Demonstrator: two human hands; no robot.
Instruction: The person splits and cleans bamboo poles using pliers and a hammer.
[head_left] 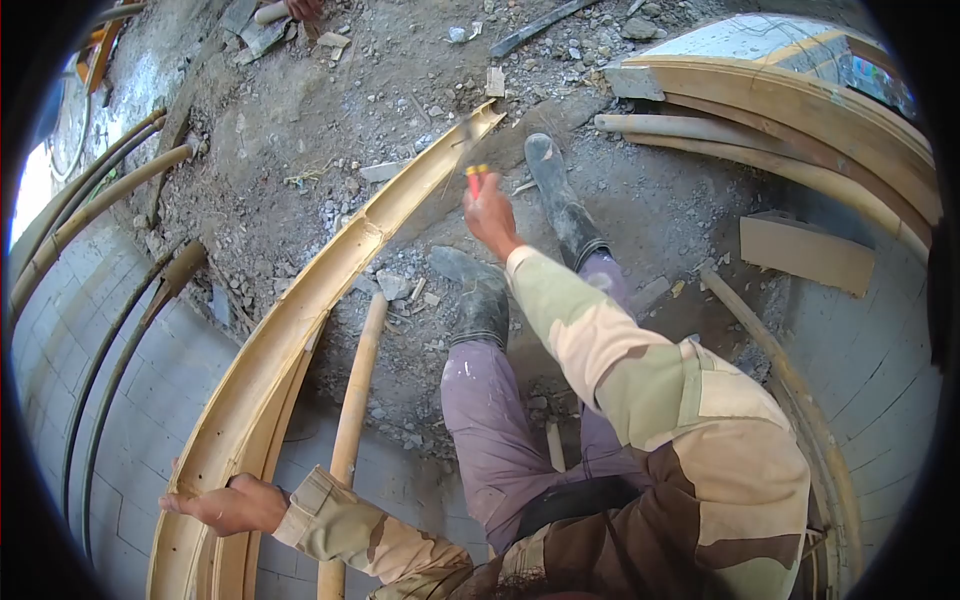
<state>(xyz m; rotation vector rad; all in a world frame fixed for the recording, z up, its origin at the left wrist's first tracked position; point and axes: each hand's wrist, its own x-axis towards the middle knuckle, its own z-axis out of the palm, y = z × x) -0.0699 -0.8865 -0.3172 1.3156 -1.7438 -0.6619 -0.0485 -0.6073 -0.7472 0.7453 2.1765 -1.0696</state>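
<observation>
Lower left: my left hand (235, 507) holds split pole (330, 262) | right hand (492, 217) grips red tool (474, 183) | weak squeeze may drop it

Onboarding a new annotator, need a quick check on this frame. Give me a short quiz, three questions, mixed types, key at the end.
1. Multiple choice: what colours show on the handles of the tool in the right hand?
A) Blue and black
B) Red and yellow
C) Green and white

2. True or false: the left hand is at the near end of the long wooden channel, not the far end.

3. Fill in the blank: on their feet, the person wears ____.

Key: 1: B. 2: True. 3: boots.
</observation>
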